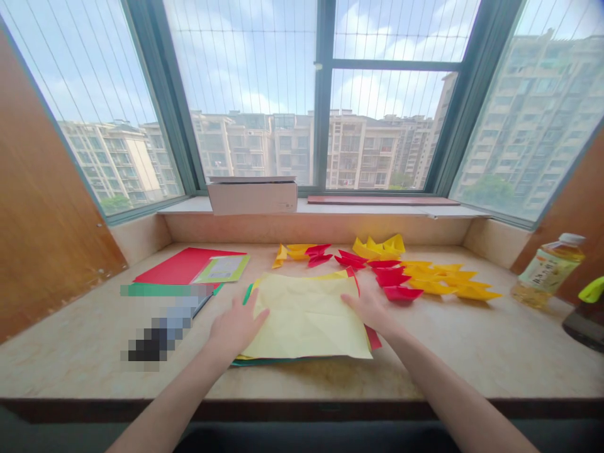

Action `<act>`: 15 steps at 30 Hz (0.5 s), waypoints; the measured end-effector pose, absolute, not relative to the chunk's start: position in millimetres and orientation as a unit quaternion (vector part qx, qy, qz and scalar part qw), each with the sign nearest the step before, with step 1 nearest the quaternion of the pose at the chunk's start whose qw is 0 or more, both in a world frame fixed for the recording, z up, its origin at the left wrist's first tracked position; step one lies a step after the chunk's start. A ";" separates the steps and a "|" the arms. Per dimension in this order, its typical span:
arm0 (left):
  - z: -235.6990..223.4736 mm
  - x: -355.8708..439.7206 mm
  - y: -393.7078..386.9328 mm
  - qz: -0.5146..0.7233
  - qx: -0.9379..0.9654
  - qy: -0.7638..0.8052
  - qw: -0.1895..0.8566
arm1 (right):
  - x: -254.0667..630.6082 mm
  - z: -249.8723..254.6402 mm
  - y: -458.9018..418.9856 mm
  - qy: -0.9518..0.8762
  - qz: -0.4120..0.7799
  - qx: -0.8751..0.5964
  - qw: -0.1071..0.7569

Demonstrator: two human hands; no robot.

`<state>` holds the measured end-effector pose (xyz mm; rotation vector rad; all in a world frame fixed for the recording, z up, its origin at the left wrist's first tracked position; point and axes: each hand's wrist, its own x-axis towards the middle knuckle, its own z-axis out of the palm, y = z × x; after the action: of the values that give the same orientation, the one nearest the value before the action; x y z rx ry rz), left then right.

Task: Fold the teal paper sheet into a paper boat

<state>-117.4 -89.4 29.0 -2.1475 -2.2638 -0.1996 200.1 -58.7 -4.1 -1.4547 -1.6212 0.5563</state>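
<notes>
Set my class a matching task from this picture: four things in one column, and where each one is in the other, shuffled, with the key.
1. Top pale yellow sheet
2. White box
3. Drink bottle
4. Flat red paper

A. On the windowsill
B. Partly under a lime-green packet
C. Between the left hand and right hand
D. Right side of the counter

Pairs: 1-C, 2-A, 3-D, 4-B

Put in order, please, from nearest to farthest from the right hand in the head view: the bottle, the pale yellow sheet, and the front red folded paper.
1. Pale yellow sheet: the right hand is at its right edge.
2. Front red folded paper: beyond the hand, to its right.
3. Bottle: far right side.
</notes>
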 end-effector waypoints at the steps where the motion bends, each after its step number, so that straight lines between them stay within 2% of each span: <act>1: 25.9 -116.0 -90.3 -0.044 -0.692 -0.719 0.053 | 198.8 -9.0 -57.7 -0.657 0.228 -0.589 0.412; 3: 23.9 -110.8 -89.0 -0.029 -0.739 -0.657 0.144 | 197.1 -13.9 -58.1 -0.663 0.206 -0.613 0.377; 5: 26.1 -100.3 -83.1 -0.013 -0.823 -0.534 0.192 | 195.1 -13.7 -61.0 -0.661 0.173 -0.647 0.337; 8: 30.3 -71.6 -66.6 0.039 -0.930 -0.334 0.150 | 190.2 -10.0 -65.2 -0.655 0.147 -0.685 0.283; 10: 31.5 -47.0 -53.3 0.050 -0.941 -0.301 0.142 | 186.4 -8.8 -65.8 -0.658 0.129 -0.697 0.254; 15: 27.4 -4.3 -28.7 -0.029 -0.979 -0.176 0.095 | 179.7 -11.0 -64.6 -0.668 0.025 -0.718 0.192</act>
<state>-4.3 -28.7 27.4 -2.9040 -0.5208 -0.0849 179.7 -64.6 -11.0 -2.0159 -1.8761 0.0716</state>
